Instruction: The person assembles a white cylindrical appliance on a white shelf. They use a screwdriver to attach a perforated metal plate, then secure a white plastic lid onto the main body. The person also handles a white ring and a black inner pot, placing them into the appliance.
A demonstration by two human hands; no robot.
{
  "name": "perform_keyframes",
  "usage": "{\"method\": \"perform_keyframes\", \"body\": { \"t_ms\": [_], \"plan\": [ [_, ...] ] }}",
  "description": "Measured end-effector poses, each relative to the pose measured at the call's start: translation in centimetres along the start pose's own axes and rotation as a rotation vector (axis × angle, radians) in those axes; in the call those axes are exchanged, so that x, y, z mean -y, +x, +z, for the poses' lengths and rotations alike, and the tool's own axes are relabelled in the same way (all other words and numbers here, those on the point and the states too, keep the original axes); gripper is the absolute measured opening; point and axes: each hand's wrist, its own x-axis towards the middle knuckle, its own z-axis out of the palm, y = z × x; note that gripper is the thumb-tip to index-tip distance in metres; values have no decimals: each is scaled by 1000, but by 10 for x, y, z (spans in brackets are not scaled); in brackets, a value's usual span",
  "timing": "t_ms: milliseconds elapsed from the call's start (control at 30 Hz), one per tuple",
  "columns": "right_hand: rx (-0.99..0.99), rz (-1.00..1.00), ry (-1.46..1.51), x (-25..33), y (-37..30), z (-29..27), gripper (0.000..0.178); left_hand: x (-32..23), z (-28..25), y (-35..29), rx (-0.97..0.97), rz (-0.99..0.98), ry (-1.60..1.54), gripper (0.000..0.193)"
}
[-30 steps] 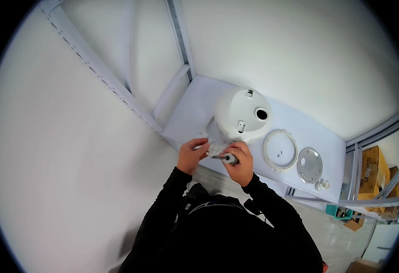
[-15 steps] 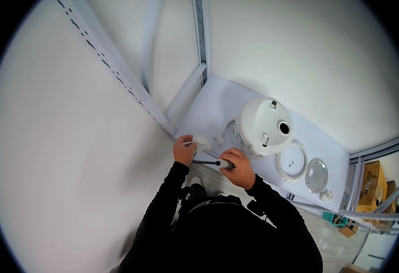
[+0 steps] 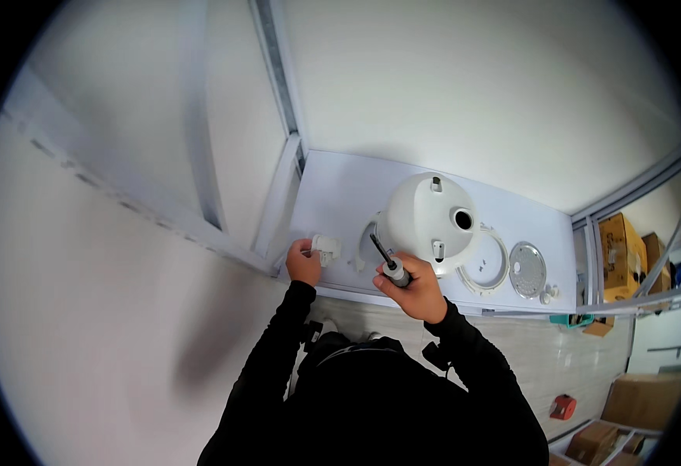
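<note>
My right hand is wrapped round the grey handle of a screwdriver, whose dark shaft points up and away to the left. My left hand pinches a small white plastic part at the left end of the white table. In the middle stands a large rounded white housing with a dark round hole and two small fittings on top. A white ring lies to its right, with several small screws inside it. Beyond the ring is a round silver perforated plate.
Small white pieces lie by the plate at the right end of the table. Metal frame posts rise at the back left. Cardboard boxes stand to the right, and a red object is on the floor.
The screwdriver has swung from pointing left near the white part to pointing up and away. My right hand has moved from my left hand. The whole view has turned.
</note>
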Motion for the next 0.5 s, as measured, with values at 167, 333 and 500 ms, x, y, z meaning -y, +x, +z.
{"method": "perform_keyframes", "body": {
  "t_ms": [167, 333, 500],
  "plan": [
    [-99, 49, 42, 11, 0, 2, 15, -19, 4, 3, 15, 166, 162, 32],
    [-284, -111, -107, 14, -5, -17, 16, -61, 7, -2, -42, 418, 306, 32],
    [-683, -24, -82, 6, -13, -54, 38, -137, 12, -12, 213, 423, -47, 33]
  ]
}}
